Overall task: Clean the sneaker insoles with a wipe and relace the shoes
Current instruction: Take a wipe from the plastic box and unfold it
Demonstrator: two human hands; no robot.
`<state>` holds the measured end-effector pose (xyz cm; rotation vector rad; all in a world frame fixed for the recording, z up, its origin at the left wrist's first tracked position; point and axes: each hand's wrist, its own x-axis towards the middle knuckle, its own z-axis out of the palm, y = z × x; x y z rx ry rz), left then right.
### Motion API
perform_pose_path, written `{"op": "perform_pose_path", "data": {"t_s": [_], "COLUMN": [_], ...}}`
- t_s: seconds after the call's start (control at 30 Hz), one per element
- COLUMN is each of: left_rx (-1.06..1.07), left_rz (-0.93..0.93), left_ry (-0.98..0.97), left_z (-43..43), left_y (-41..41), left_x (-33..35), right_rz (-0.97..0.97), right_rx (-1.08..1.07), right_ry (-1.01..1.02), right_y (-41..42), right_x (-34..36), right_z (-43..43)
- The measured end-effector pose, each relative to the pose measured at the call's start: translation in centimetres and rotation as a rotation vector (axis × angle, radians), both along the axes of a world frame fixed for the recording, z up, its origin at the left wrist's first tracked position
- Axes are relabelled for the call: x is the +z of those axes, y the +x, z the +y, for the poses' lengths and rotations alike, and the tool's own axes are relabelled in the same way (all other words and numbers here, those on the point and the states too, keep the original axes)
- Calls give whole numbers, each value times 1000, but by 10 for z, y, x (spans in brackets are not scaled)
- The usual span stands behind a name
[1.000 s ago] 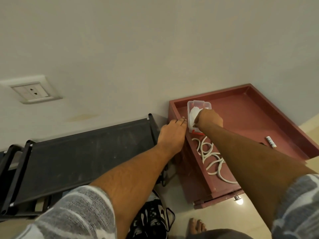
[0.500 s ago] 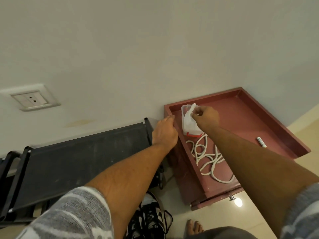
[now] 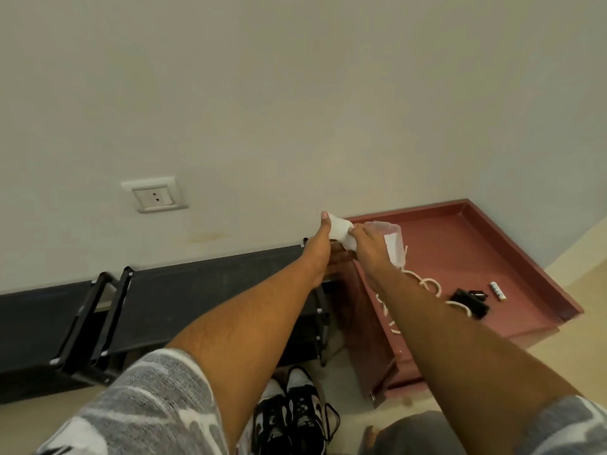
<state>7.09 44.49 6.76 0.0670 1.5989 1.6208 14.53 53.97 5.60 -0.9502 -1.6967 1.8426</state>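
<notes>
Two big pieces along the wall: black rack [image 3: 164, 307], maroon tray [image 3: 476, 257] just right of it. Black-and-white sneakers [image 3: 289, 412] stand on the floor between the forearms. Left hand [image 3: 320, 244] and right hand [image 3: 369, 247] both pinch the white wipe [image 3: 340, 231] above the tray's left corner. White laces [image 3: 430, 284] lie loose in the tray, near a small battery [image 3: 497, 290].
</notes>
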Motion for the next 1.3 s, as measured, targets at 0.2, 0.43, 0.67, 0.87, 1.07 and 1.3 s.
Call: {"op": "perform_pose_path", "data": {"t_s": [0.2, 0.43, 0.67, 0.87, 1.07, 1.3], "left_rx": [257, 319, 280, 373, 332, 242], "left_rz": [-86, -118, -79, -113, -49, 49], "left_ry": [93, 90, 143, 125, 118, 95], "left_z": [-108, -220, -273, -267, -261, -272], "left_y": [-35, -55, -75, -69, -91, -92], "left_x": [-4, -49, -53, -80, -89, -110], "right_rz": [158, 131, 65, 40, -83, -76], "right_rx": [96, 197, 286, 314, 365, 485], "right_ry": [-441, -724, -625, -555, -311, 52], "right_y": [-28, -42, -75, -86, -83, -78], "right_x": [-17, -54, -54, -75, -81, -75], "right_z": [-104, -205, -217, -215, -206, -188]}}
